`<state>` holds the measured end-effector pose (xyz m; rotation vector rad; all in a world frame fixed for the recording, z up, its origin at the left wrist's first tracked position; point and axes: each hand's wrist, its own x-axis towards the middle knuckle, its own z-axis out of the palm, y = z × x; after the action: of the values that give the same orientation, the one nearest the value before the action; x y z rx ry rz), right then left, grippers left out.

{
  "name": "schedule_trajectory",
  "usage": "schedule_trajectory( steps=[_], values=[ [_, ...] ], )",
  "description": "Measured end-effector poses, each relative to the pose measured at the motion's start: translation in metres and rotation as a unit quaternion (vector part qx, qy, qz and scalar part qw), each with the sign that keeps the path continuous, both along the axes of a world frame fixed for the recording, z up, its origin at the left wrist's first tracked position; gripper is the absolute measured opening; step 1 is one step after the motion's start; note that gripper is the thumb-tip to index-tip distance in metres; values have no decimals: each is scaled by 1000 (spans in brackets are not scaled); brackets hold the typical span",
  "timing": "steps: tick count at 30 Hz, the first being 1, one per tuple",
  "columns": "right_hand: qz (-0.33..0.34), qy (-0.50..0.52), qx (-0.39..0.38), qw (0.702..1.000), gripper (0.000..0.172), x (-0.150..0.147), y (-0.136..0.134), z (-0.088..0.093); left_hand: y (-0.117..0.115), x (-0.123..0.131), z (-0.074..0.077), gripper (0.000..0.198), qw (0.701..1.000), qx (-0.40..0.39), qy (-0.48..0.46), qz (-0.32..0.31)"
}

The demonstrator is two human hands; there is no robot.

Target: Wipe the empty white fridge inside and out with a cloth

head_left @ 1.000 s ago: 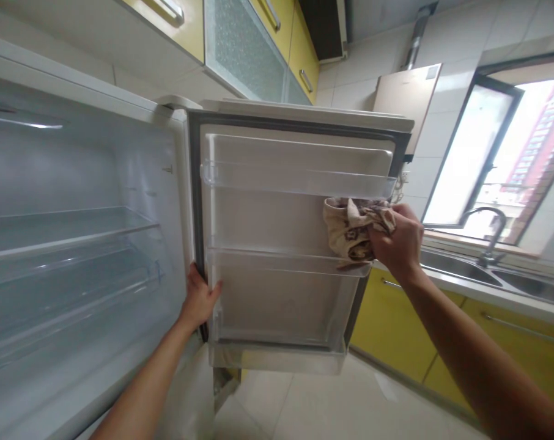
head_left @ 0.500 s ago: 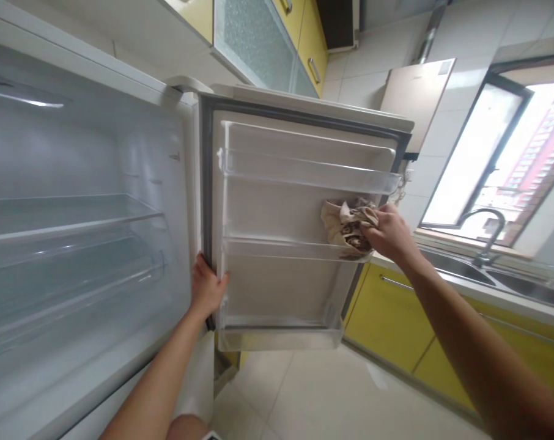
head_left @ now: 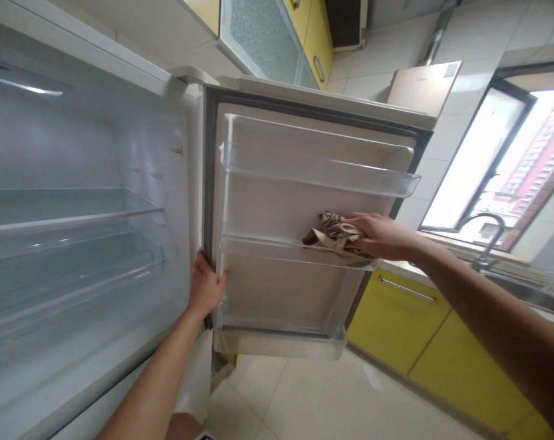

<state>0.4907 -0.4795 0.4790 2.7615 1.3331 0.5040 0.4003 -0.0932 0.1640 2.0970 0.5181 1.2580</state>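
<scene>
A refrigerator door [head_left: 277, 201] hangs wide, its inner side facing me. My right hand [head_left: 382, 235] is closed on a crumpled beige and dark-patterned cloth [head_left: 339, 237]. The cloth rests at the right part of the middle clear door shelf [head_left: 263, 247], partly inside it. My left hand [head_left: 207, 284] grips the hinge-side edge of the door, fingers behind the grey seal [head_left: 210, 183] and thumb on the inner face. Above the cloth runs the upper clear door shelf [head_left: 304, 171], and below lies the bottom clear door shelf [head_left: 281, 345].
At left is the fridge interior with glass shelves [head_left: 75, 220]. Yellow lower cabinets [head_left: 396, 324], a sink faucet [head_left: 492, 235] and a window [head_left: 474, 159] stand to the right. Upper cabinets [head_left: 263, 36] hang behind the door. Tiled floor [head_left: 304, 397] lies below.
My right hand has moved the cloth a little left and down along the middle shelf, with the hand now laid flatter over it. The door has swung slightly; my left hand keeps its place.
</scene>
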Motion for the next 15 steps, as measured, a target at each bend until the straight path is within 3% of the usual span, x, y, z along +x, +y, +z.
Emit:
schedule_trajectory(
  steps=[5,8,12,15],
  values=[
    [56,132,-66,987,22,-27,75,-4,2,-2,1,102,1000,3,2,-15],
    [68,122,-103,985,14,-36,126,-7,0,-3,3,101,1000,2,4,-12],
    [128,113,-80,982,16,-44,189,-14,-4,-5,6,102,1000,1,15,-12],
    [208,160,-41,964,16,-40,212,-18,-7,-7,10,99,1000,1,20,-6]
  ],
)
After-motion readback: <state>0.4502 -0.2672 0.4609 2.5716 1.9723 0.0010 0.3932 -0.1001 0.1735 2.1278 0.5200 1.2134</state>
